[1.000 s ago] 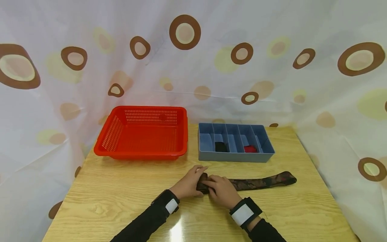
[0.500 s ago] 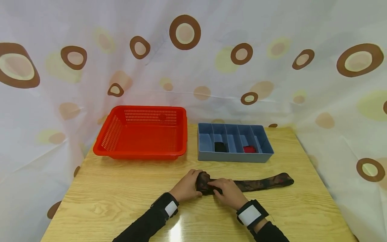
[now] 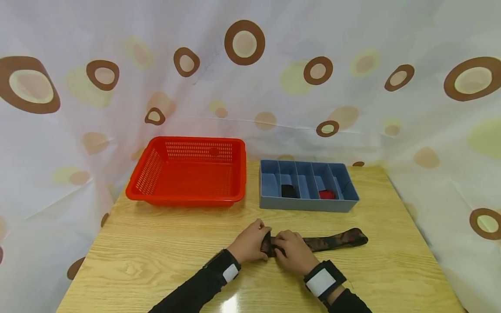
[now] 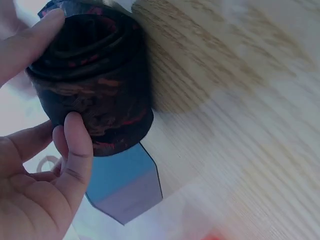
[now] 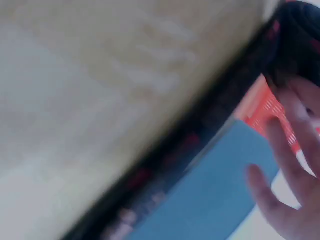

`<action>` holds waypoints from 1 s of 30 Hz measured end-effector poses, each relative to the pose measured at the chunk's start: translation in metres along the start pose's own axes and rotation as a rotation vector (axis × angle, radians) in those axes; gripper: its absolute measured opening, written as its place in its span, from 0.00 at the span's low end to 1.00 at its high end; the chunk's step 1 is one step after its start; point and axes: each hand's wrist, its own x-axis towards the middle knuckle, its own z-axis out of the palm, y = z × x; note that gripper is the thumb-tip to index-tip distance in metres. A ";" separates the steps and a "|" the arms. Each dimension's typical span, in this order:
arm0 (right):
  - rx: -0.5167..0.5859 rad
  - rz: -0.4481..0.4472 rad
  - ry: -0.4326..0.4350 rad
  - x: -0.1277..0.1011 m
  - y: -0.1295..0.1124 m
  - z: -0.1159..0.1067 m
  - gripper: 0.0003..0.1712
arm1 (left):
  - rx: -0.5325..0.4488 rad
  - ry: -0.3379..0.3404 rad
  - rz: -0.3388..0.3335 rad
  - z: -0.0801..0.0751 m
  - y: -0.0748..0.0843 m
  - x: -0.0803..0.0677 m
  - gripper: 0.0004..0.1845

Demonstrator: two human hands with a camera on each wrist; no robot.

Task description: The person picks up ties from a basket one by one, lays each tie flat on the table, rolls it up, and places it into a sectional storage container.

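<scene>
A dark camouflage-patterned cloth strip (image 3: 340, 240), flecked with red, lies on the table, its left end wound into a thick coil (image 4: 100, 105). My left hand (image 3: 248, 243) grips this coil, thumb and fingers at opposite sides in the left wrist view. Close to its right side, my right hand (image 3: 295, 252) pinches the strip where it meets the coil. The right wrist view is blurred, but fingertips (image 5: 287, 95) touch the coil there while other fingers spread apart. Rightward from the hands runs the unrolled length, ending in a wider rounded fold. Parts of the coil are hidden behind the fingers in the head view.
A red plastic basket (image 3: 185, 203) stands at the back left of the wooden table (image 3: 156, 243). To its right is a grey-blue divided box (image 3: 309, 204). One compartment holds a black item (image 3: 288, 191), another a red item (image 3: 326, 194). A patterned curtain hangs behind.
The strip's free right end has drawn leftward, towards the hands, as the coil turned. My right hand shifted slightly right, and the left hand still holds the coil.
</scene>
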 end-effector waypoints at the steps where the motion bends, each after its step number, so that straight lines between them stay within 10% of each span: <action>1: -0.002 -0.009 0.054 0.001 -0.001 -0.002 0.08 | 0.011 0.002 0.001 0.001 0.001 0.002 0.37; 8: -0.003 -0.172 0.111 0.003 -0.006 -0.004 0.09 | 0.002 0.031 0.023 0.007 0.008 0.008 0.34; 16: -0.049 -0.023 0.097 -0.016 0.001 -0.005 0.13 | -0.082 0.050 -0.057 0.020 0.008 -0.005 0.53; 30: 0.069 -0.006 -0.033 -0.017 0.000 -0.005 0.19 | -0.158 0.071 -0.068 0.012 -0.011 -0.009 0.35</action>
